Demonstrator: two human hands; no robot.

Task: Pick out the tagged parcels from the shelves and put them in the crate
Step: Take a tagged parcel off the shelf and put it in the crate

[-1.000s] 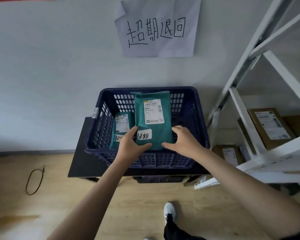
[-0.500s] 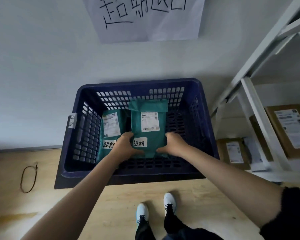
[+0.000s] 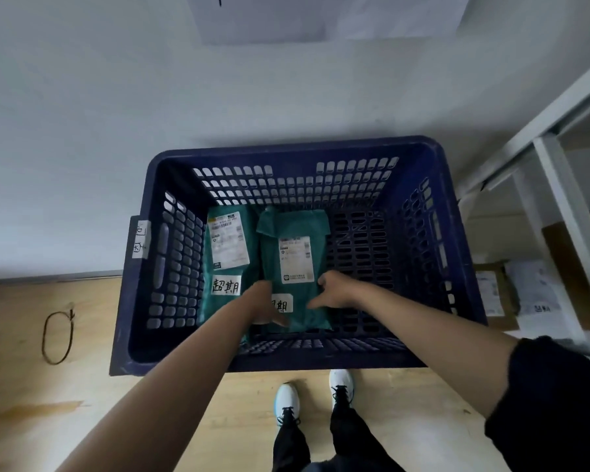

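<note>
Parcels: two green plastic mailers lie flat on the crate floor. Right parcel point(image 3: 293, 267) overlaps left parcel point(image 3: 223, 264) toward the crate's left wall; each carries a printed label and a handwritten white tag. Crate point(image 3: 423, 233) is dark blue perforated plastic on a light wooden floor point(image 3: 82, 403) against a white wall. Left hand point(image 3: 264, 306) rests on the right parcel's near edge, fingers loose. Right hand point(image 3: 334, 289) is spread, fingertips touching the same parcel. White metal shelves point(image 3: 559, 199) with cardboard boxes point(image 3: 494, 291) stand right; a cord loop point(image 3: 58, 337) lies left.

Both the left hand point(image 3: 264, 306) and right hand point(image 3: 334, 289) rest on the right green parcel point(image 3: 295, 267) inside the blue crate point(image 3: 286, 361), beside another green parcel point(image 3: 227, 257).
</note>
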